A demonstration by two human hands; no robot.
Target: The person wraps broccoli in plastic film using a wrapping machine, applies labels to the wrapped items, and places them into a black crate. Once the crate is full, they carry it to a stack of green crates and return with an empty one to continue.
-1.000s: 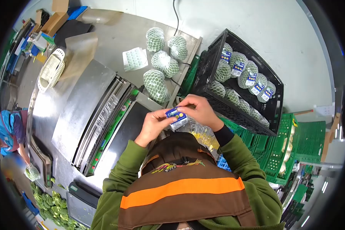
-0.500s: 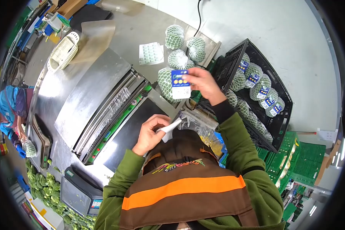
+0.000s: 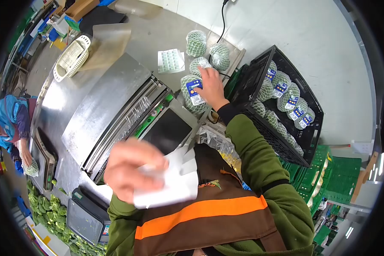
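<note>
My left hand (image 3: 134,170), blurred and close to the camera, is closed on white paper (image 3: 170,181) that looks like label backing; it hangs in front of my apron. Farther off, my right hand (image 3: 212,88) rests with fingers apart on a green vegetable in white netting (image 3: 192,109). A blue and white label (image 3: 195,91) lies on that vegetable beside my thumb. Behind it sit more netted vegetables (image 3: 196,42), one partly hidden by my fingers. A sheet of small green printed labels (image 3: 171,61) lies on the steel table to their left.
A black crate (image 3: 281,106) with several labelled netted vegetables stands at my right, above green crates (image 3: 345,179). A steel wrapping machine (image 3: 111,102), a scale (image 3: 87,217) and broccoli (image 3: 49,209) are at my left. A co-worker in blue (image 3: 13,123) handles a netted piece.
The label held in my right hand is now on the netted vegetable, and the fingers have spread. My left hand has come nearer the camera and leftward with the white paper.
</note>
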